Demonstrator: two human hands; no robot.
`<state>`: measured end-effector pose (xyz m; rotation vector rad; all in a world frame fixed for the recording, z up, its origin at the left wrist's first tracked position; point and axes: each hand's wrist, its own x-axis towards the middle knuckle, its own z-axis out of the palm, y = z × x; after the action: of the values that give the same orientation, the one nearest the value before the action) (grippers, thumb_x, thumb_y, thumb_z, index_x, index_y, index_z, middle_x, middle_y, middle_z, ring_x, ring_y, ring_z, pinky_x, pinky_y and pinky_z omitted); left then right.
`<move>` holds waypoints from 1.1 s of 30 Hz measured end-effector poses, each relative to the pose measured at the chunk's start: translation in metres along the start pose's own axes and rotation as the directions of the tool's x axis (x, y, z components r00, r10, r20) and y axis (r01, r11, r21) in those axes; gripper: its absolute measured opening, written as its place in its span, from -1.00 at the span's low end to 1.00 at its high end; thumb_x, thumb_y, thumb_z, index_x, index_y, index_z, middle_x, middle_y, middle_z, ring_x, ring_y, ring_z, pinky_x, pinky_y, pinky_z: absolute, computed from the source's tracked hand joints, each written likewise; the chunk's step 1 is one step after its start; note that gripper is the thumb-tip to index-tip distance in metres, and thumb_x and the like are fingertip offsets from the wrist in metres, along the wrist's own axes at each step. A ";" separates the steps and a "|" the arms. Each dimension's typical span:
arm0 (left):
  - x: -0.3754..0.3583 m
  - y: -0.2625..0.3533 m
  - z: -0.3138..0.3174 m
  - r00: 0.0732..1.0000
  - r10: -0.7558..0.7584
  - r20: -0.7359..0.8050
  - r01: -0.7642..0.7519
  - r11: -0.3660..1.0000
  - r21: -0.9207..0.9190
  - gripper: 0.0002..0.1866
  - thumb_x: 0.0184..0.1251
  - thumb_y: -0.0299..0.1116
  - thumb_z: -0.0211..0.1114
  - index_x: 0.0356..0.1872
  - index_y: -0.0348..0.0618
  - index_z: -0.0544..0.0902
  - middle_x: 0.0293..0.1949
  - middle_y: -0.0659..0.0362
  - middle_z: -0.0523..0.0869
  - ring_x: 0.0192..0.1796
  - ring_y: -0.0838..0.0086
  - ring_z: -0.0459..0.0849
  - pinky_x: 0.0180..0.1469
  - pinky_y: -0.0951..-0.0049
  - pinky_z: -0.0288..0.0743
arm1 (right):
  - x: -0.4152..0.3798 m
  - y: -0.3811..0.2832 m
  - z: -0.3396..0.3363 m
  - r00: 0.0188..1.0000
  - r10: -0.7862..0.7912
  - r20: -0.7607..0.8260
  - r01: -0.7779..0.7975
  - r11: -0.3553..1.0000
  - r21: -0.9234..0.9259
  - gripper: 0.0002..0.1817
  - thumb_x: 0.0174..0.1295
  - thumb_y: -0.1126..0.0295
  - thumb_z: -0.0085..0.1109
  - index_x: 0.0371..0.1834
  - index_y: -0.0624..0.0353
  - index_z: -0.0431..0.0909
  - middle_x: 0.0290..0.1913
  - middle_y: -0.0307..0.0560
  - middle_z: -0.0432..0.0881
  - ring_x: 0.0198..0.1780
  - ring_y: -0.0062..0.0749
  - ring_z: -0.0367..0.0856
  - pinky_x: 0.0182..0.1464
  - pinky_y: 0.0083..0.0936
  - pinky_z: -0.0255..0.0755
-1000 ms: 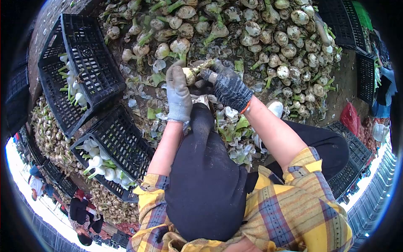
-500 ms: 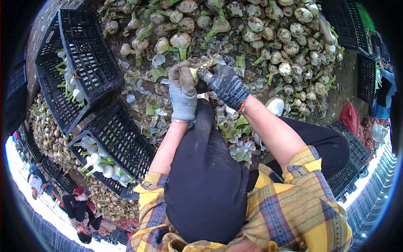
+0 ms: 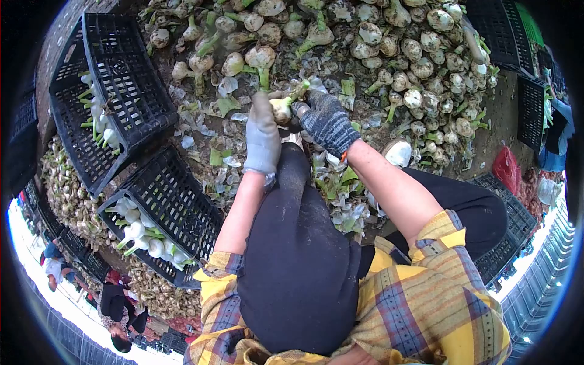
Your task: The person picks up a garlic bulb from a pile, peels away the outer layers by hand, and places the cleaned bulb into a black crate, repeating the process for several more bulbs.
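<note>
Between my hands, over my knee, a garlic bulb (image 3: 281,111) is tilted with its stem up to the right. My right hand (image 3: 329,123), in a dark striped knit glove, closes on the bulb's stem side. Its fingertips are partly hidden. My left hand (image 3: 263,135), in a soiled grey glove, stands against the bulb's left side with its fingers stretched out. Loose skins (image 3: 228,179) and leaf scraps lie on the ground below. A whitish bulb (image 3: 398,153) lies right of my right wrist.
A large heap of unpeeled garlic (image 3: 420,67) spreads ahead and to the right. Black crates, one upper (image 3: 131,79) and one lower (image 3: 176,194), stand at left with white bulbs inside. A red bag (image 3: 507,171) lies at right. People (image 3: 118,310) work at lower left.
The fingers of my left hand have straightened from a curl around the bulb, uncovering more of it. My right hand has barely moved.
</note>
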<state>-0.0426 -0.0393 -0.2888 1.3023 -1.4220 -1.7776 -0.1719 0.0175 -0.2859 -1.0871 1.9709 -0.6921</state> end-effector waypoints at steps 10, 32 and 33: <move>-0.003 -0.010 -0.005 0.865 -0.488 0.116 0.489 0.769 -0.412 -0.51 0.36 0.03 0.04 0.05 -0.20 0.41 -0.28 0.24 0.60 -0.43 0.65 0.55 -0.50 0.62 0.44 | 0.000 -0.006 0.000 0.998 -0.007 -0.058 0.016 0.987 0.161 -0.60 0.10 0.27 0.07 -0.07 0.33 0.51 -0.16 0.27 0.59 -0.05 0.04 0.55 0.05 -0.24 0.39; -0.011 -0.006 0.002 0.894 -0.445 0.045 0.409 0.772 -0.486 -0.51 0.31 0.06 0.09 0.05 -0.11 0.38 -0.28 0.20 0.61 -0.33 0.56 0.60 -0.49 0.56 0.49 | -0.001 -0.004 0.005 0.999 0.045 -0.017 -0.042 0.993 0.114 -0.67 0.19 0.38 0.01 -0.03 0.35 0.45 -0.21 0.13 0.59 -0.16 -0.22 0.55 -0.05 -0.40 0.40; -0.010 -0.004 0.004 0.906 -0.423 0.008 0.386 0.818 -0.426 -0.52 0.30 0.05 0.11 0.04 -0.10 0.39 -0.27 0.21 0.61 -0.33 0.56 0.60 -0.49 0.57 0.48 | -0.002 -0.004 0.005 0.999 0.038 -0.020 -0.035 0.992 0.123 -0.66 0.18 0.35 0.01 -0.04 0.35 0.45 -0.17 0.18 0.58 -0.12 -0.11 0.54 -0.02 -0.34 0.39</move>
<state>-0.0411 -0.0279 -0.2890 1.4908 -0.6768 -2.1169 -0.1657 0.0164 -0.2851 -0.9710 1.9348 -0.7980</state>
